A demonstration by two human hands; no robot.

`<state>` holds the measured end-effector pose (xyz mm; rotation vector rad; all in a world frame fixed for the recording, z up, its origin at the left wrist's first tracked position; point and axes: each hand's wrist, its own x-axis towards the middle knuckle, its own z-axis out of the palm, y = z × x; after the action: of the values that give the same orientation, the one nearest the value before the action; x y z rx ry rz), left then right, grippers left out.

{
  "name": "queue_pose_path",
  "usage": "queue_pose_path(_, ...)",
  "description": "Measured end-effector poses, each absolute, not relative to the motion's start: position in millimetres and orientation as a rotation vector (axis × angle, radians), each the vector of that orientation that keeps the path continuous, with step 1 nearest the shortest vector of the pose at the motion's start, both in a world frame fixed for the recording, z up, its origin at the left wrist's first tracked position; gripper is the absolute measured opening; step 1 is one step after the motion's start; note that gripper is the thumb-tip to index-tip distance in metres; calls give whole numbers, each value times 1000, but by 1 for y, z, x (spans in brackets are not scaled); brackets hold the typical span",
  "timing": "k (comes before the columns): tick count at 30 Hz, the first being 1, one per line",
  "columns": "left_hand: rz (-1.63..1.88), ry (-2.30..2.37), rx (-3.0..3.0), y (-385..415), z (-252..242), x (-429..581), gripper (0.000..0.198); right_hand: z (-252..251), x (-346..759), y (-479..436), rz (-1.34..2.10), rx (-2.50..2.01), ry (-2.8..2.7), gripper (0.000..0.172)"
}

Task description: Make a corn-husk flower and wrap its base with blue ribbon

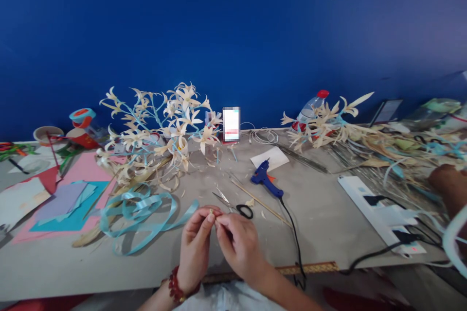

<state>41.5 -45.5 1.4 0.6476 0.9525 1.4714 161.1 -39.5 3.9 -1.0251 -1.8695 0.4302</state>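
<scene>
My left hand [195,235], with a dark red bead bracelet at the wrist, is closed in a pinch. Against it, fingertips nearly meeting, my right hand [239,243] pinches too. A tiny pale bit shows at the left fingertips; the fingers hide the rest, so I cannot tell what it is. Just beyond the hands lie scissors [245,211] with black handles. A light blue ribbon [134,245] loops over the table to the left, one end near my left hand. Farther right, a blue glue gun [270,185] lies by a white card [279,156] and a thin stick [260,201].
Pale handmade flowers [188,99] on blue stems stand at the back left, with more flowers [321,126] at the back right. Coloured paper sheets [67,204] lie left. A corded power strip [377,216] sits right, near another person's arm [447,189]. A lit screen [231,124] stands behind.
</scene>
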Motion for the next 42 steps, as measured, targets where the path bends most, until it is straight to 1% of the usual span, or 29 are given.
queue_pose_path(4,1444,947,581,-41,1,38,13,10,167,-36,415,-1042,-1955,14)
queue_pose_path(7,1424,945,627,-39,3,35,15,18,178,-29,467,-1029,-1929,9)
queue_pose_path(8,1409,939,658,-38,4,34,16,21,181,-25,516,-1029,-1898,11)
queue_pose_path(11,1326,922,738,-39,6,31,20,29,191,-12,755,-1008,-1838,12)
queue_pose_path(13,1246,902,765,-39,7,29,21,33,195,-5,941,-970,-1853,17)
queue_pose_path(19,1030,836,693,-36,15,25,23,38,197,6,1485,-796,-1734,17)
queue_pose_path(21,971,833,677,-35,17,23,24,37,199,8,1603,-765,-1724,18)
queue_pose_path(23,925,826,663,-34,18,23,25,37,201,10,1588,-785,-1779,17)
queue_pose_path(29,911,844,681,-33,16,21,23,44,207,9,1215,-883,-2038,9)
queue_pose_path(33,943,911,857,-33,17,18,23,44,206,5,1147,-916,-2068,9)
queue_pose_path(37,1012,1041,1040,-34,18,19,23,39,204,4,1174,-946,-2009,10)
queue_pose_path(42,1053,1153,1240,-35,15,21,23,29,200,2,1395,-948,-1818,11)
